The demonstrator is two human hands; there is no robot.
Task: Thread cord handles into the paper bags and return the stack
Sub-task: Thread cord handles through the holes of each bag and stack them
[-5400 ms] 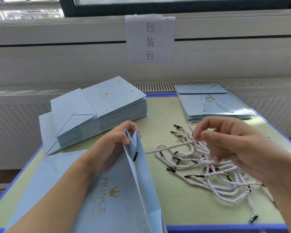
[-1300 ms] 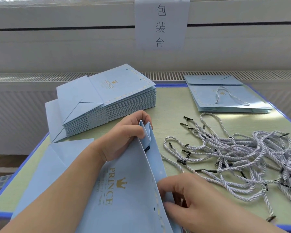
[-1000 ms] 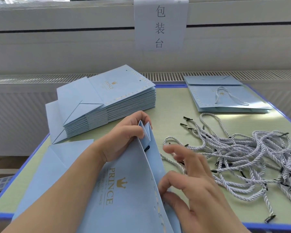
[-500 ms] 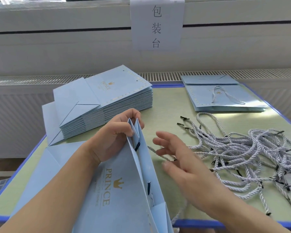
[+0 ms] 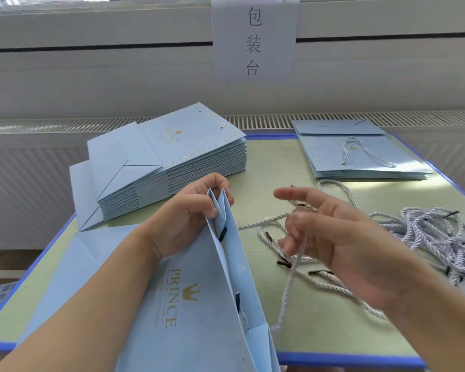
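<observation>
Work table, pale green top with blue edging; its near edge runs along the bottom of the view, its far edge meets a slatted white ledge under the wall. Bare green surface lies open between the two stacks and in front of the right hand. Paper sign, three printed characters, taped to the wall above. Tall stack of flat blue bags, far left, no cords fitted, top bag marked PRINCE with a crown. Low stack of finished bags, far right, a white cord handle lying looped on the top one. Loose pile of white twisted cords with dark tips, right of centre, some strands reaching toward the table's middle. One open bag, near centre, stood on edge with its mouth parted; two dark cord tips show inside the mouth. Left hand pinches the bag's folded upper corner. Right hand, fingers spread loosely, has one cord draped across them, its end hanging down beside the bag.
</observation>
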